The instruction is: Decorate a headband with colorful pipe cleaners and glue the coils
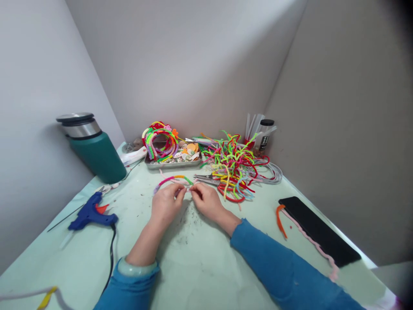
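Observation:
My left hand (167, 203) and my right hand (206, 199) meet at the middle of the pale green table (200, 267). Both pinch one end of a headband (172, 180) wrapped in pink, yellow, orange and green pipe cleaner, which arches away toward the left. The fingers of each hand are closed around that end, close to a loose strand I can barely make out. Both forearms wear blue sleeves, and a pale bangle (137, 269) circles the left wrist.
Scissors (206, 178) lie just beyond my hands beside a heap of coloured pipe cleaners (237, 165). A metal tray (172, 163) holds finished headbands (160, 140). Left: a blue glue gun (93, 214) and green flask (95, 150). Right: a black phone (318, 230), orange and pink strands (280, 219).

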The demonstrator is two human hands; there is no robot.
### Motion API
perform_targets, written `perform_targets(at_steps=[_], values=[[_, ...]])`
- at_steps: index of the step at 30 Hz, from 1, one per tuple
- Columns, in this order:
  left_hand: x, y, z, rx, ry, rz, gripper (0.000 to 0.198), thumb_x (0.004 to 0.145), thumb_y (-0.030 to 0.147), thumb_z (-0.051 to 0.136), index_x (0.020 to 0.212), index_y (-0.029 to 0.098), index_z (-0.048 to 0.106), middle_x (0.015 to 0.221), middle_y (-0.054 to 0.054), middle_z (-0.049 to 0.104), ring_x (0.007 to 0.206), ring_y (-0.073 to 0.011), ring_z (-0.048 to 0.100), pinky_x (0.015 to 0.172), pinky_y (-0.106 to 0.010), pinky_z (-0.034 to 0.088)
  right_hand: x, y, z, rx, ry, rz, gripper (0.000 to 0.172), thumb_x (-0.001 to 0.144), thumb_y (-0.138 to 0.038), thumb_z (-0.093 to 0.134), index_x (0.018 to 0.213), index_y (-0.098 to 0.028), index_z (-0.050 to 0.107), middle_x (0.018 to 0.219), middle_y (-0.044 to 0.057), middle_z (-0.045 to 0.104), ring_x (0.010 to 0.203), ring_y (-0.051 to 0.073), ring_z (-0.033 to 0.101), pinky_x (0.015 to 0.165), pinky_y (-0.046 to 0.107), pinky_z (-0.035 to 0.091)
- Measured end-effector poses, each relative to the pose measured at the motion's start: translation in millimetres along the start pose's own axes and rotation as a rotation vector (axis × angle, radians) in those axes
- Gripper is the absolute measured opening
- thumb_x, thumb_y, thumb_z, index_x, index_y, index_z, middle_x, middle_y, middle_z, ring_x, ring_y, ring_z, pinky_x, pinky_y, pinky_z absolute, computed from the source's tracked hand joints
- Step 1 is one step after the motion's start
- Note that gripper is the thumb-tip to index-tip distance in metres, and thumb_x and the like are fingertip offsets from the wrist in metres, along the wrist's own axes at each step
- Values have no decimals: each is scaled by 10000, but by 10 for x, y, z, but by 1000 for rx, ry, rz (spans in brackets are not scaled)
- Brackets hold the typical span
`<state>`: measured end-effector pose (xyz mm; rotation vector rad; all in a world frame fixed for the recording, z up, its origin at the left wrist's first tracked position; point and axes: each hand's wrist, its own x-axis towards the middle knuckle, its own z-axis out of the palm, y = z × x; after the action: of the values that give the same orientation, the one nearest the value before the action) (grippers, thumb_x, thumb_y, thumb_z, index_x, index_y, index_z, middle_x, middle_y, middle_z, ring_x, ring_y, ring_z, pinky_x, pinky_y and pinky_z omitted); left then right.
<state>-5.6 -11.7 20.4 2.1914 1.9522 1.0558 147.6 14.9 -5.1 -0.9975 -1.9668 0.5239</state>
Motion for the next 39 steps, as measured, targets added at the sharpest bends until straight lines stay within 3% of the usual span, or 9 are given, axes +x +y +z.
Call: perform_targets(at_steps=[6,17,23,27,30,39], values=[[-21,-24,17,103,-32,79,228,833,329,449,857,216,644,844,-38,684,712,-170,601,620,-263,377,-27,-33,-28,-298,16,-30,136,849,-216,445,860,-179,575,766,55,629,671,157,550,606,256,331],[-29,11,6,227,-185,196,258,835,322,432,784,217,661,787,-55,679,714,-182,598,583,-269,350,-25,-36,-36,-286,52,-66,142,873,-223,432,887,-192,570,871,63,620,788,163,560,673,255,367],[-46,27,27,223,-197,148,227,813,291,436,799,230,654,782,-43,685,694,-189,602,562,-268,339,-45,-62,-29,-177,-11,-149,151,865,-225,435,860,-184,580,820,61,608,761,164,549,673,262,375],[-27,22,12,131,-182,59,228,791,265,452,916,239,642,752,-31,683,666,-187,597,573,-269,358,-56,-89,-47,-60,-49,-202,155,857,-218,436,857,-187,589,821,57,608,771,161,550,696,266,384],[-9,-1,10,41,-148,-2,258,791,274,459,978,237,634,777,-27,686,658,-170,592,593,-260,378,-61,-105,-50,-15,-29,-185,146,844,-212,447,846,-188,591,788,47,602,728,152,543,668,259,381],[12,-19,-7,-83,-153,-91,262,781,360,474,907,216,653,743,-10,673,617,-140,554,554,-233,356,-51,-52,1,-65,16,-111,106,802,-163,469,757,-182,564,721,18,590,664,130,520,602,227,349]])
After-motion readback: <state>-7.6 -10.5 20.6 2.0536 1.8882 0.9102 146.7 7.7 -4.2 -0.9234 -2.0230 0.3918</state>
